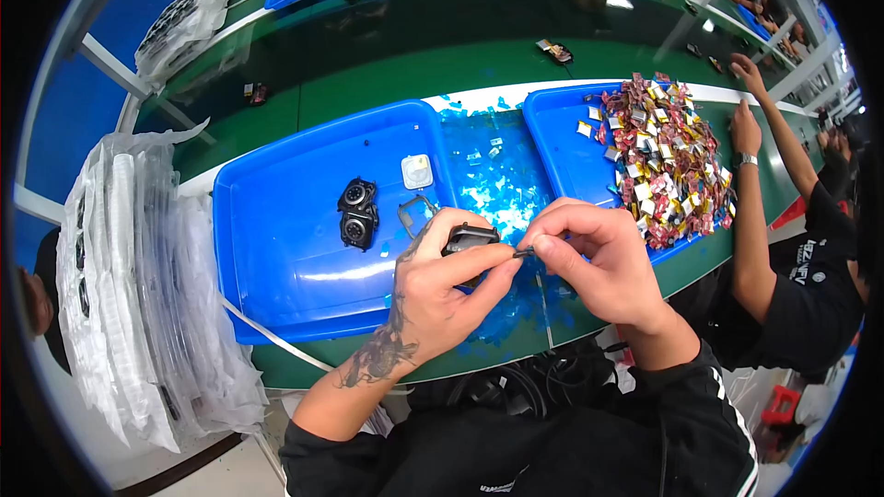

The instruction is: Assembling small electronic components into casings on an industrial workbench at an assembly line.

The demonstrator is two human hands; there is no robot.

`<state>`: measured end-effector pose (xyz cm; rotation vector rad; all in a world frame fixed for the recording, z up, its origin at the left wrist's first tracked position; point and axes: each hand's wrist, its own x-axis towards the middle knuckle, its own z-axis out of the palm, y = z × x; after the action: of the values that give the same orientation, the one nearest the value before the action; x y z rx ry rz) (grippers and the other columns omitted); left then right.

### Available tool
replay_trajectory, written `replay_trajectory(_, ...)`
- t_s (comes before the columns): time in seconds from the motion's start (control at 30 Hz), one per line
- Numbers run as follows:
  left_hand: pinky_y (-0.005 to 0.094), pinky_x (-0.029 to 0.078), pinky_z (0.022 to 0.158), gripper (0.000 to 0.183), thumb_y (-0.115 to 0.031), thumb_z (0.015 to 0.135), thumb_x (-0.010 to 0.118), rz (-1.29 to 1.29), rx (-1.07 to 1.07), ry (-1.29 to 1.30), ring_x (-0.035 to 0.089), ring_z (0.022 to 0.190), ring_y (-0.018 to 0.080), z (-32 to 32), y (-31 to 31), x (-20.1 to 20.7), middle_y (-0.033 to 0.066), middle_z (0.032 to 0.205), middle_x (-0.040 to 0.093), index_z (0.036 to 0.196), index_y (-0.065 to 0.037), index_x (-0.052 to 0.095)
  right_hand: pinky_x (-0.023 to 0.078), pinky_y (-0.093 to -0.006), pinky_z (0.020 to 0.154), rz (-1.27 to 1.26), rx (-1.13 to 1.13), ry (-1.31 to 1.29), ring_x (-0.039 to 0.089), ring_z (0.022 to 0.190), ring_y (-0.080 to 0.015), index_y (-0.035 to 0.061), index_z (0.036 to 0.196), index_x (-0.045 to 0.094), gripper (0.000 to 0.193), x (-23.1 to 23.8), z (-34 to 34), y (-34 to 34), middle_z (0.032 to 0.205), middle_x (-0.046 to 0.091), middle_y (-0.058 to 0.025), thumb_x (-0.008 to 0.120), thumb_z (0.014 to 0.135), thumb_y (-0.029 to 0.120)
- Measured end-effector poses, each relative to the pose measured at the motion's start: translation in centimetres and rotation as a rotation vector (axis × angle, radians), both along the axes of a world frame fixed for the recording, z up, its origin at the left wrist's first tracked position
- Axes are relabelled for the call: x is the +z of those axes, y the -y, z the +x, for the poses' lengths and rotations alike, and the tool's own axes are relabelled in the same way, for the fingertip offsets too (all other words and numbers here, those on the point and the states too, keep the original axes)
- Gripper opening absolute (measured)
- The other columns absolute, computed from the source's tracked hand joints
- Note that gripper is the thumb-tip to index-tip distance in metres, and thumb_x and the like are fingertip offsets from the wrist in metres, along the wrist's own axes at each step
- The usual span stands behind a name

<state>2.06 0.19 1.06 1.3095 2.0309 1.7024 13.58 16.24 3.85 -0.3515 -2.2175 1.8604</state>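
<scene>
My left hand (437, 285) is closed around a black plastic housing (473, 237) with a rim, partly hidden by the fingers. Its thumb and forefinger also pinch a small dark piece (524, 253). The fingertips of my right hand (599, 262) close on the other end of that piece, whose exact kind is too small to make out. Just beyond my left hand, in a blue tray (276, 290), lie a grey square frame (414, 214), a white rounded-square part (417, 171) and two black housings with round dials (357, 212).
Scraps of blue film (493, 161) cover the table between the trays. At right, another blue tray (560, 143) holds heaped small wired parts (668, 161). Bagged plastic trays (138, 285) stack at left. Beyond runs a green conveyor (414, 51); a co-worker's arm (760, 212) reaches over it at right.
</scene>
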Motion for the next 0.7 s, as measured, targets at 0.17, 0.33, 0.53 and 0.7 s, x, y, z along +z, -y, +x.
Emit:
replay_trajectory(0.17, 0.0334, 0.054, 0.068, 0.014, -0.004, 0.075, 0.077, 0.001, -0.014, -0.056, 0.066, 0.08, 0.0251, -0.1, -0.1, -0.2, 0.013, 0.096, 0.062, 0.089, -0.004, 0.073, 0.048, -0.0243, 0.065, 0.038, -0.025, -0.016, 0.062, 0.079, -0.0108, 0.0003, 0.097, 0.069, 0.012, -0.1, 0.1, 0.2, 0.092, 0.068, -0.0072, 0.061, 0.093, 0.009)
replay_trajectory(0.33, 0.0268, 0.049, 0.064, 0.013, 0.0, 0.075, 0.076, 0.001, -0.017, -0.112, 0.063, 0.074, 0.0168, -0.2, -0.1, 0.0, 0.0117, 0.094, 0.062, 0.087, -0.002, 0.074, 0.049, -0.0259, 0.068, 0.171, -0.011, -0.069, 0.063, 0.079, -0.0143, -0.0005, 0.097, 0.069, 0.011, 0.5, 0.3, 0.2, 0.09, 0.068, -0.0093, 0.062, 0.092, 0.006)
replay_trajectory(0.53, 0.0292, 0.05, 0.065, 0.017, 0.001, 0.073, 0.076, -0.024, 0.003, -0.238, 0.063, 0.077, 0.0203, -0.2, -0.2, -0.2, 0.0111, 0.094, 0.06, 0.089, -0.002, 0.073, 0.048, -0.025, 0.068, 0.179, 0.069, -0.081, 0.061, 0.08, -0.0138, -0.0024, 0.097, 0.071, 0.014, 1.0, 0.5, -0.6, 0.092, 0.067, -0.0099, 0.062, 0.087, -0.001)
replay_trajectory(0.7, 0.0309, 0.048, 0.061, 0.023, -0.005, 0.064, 0.082, 0.012, 0.136, -0.585, 0.064, 0.077, 0.0214, -0.3, -0.1, -0.6, 0.0056, 0.093, 0.062, 0.085, -0.011, 0.075, 0.049, -0.0282, 0.065, 0.288, 0.051, -0.051, 0.064, 0.075, -0.0179, -0.0015, 0.095, 0.07, 0.011, 2.4, 0.8, -0.2, 0.085, 0.067, -0.0102, 0.068, 0.084, 0.002)
